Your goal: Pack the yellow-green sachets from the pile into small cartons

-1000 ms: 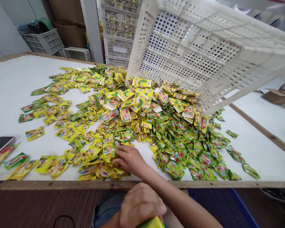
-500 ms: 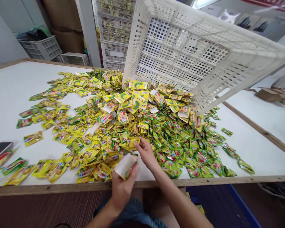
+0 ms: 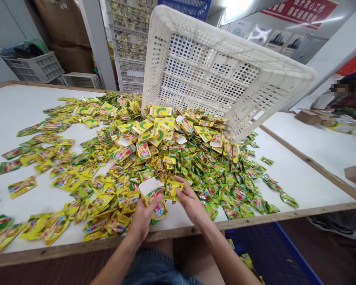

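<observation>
My left hand (image 3: 145,215) grips a small printed carton (image 3: 154,198) with its white flap raised at the top. Close beside it, my right hand (image 3: 190,200) pinches a yellow sachet (image 3: 173,190) between thumb and fingers. The sachet's left edge is right by the carton; whether they touch I cannot tell. Behind both hands spreads a large heap of sachets, green ones (image 3: 237,194) to the right and yellow ones (image 3: 101,198) to the left. Several flattened-looking yellow cartons (image 3: 158,128) lie on top of the heap.
A white plastic crate (image 3: 225,43) lies tipped on its side behind the heap. The white table (image 3: 287,178) has a wooden front edge (image 3: 255,221). Below it on the right stands a blue crate (image 3: 284,253) with some sachets inside. A person (image 3: 344,93) is at the far right.
The carton in my left hand has turned its printed face toward me and risen slightly. My right hand has brought the sachet down beside it. The view has shifted to the right.
</observation>
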{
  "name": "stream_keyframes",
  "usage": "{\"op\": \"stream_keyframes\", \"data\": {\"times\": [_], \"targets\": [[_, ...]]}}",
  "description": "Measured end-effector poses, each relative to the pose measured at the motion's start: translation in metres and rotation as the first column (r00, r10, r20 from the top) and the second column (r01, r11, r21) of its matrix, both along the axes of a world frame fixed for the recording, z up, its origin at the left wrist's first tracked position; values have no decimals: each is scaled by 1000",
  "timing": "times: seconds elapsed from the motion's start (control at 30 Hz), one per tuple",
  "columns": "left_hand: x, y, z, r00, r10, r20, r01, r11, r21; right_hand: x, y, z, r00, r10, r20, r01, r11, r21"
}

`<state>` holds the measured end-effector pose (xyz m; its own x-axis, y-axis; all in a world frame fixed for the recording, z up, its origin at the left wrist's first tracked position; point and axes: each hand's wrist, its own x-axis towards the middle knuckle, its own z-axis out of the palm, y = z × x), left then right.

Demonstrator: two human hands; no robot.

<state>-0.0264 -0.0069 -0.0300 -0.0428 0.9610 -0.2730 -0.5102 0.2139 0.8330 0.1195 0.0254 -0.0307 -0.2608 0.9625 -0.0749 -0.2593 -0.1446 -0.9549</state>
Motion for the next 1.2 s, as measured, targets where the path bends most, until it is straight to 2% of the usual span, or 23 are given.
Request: {"op": "stream_keyframes", "data": {"times": [0.17, 0.3, 0.43, 0.5, 0.6, 0.7, 0.77, 0.9, 1.0, 1.07, 1.2], "targets": [[5, -1, -1, 999, -4, -40, 6, 999, 43, 2, -5, -7, 998, -30, 53, 31, 1000, -6], [6, 0, -2, 999, 18, -37, -16, 998, 55, 10, -2, -12, 987, -106, 119, 108, 994, -9], [3, 1, 2, 1000, 9, -22, -8, 999, 47, 24, 2, -9, 947, -206, 245, 186, 977, 103], [2, 1, 5, 1000, -2, -21, 3, 999, 48, 30, 3, -1, 931, -203, 304, 151, 971, 184], [4, 0, 9, 999, -48, -8, 48, 999, 25, 35, 4, 16, 903, -130, 409, 11, 959, 282], [7, -1, 10, 995, -95, 23, 95, 995, 3, 35, 7, 30, 801, -132, 585, -144, 905, 401], [8, 0, 9, 993, -113, 39, 113, 994, 0, 34, 10, 32, 722, -164, 673, -220, 866, 448], [6, 0, 8, 972, -183, 145, 190, 981, -38, 34, 14, 21, 650, -119, 750, -288, 875, 389], [5, -1, 8, 941, -263, 213, 286, 955, -82, 33, 13, 12, 628, -158, 762, -251, 886, 390], [7, -2, 7, 932, -302, 202, 320, 945, -65, 32, 10, 12, 613, -191, 767, -220, 890, 398], [10, 0, 2, 941, -313, 129, 318, 948, -23, 33, 0, 21, 661, -106, 743, -251, 902, 352]]}}
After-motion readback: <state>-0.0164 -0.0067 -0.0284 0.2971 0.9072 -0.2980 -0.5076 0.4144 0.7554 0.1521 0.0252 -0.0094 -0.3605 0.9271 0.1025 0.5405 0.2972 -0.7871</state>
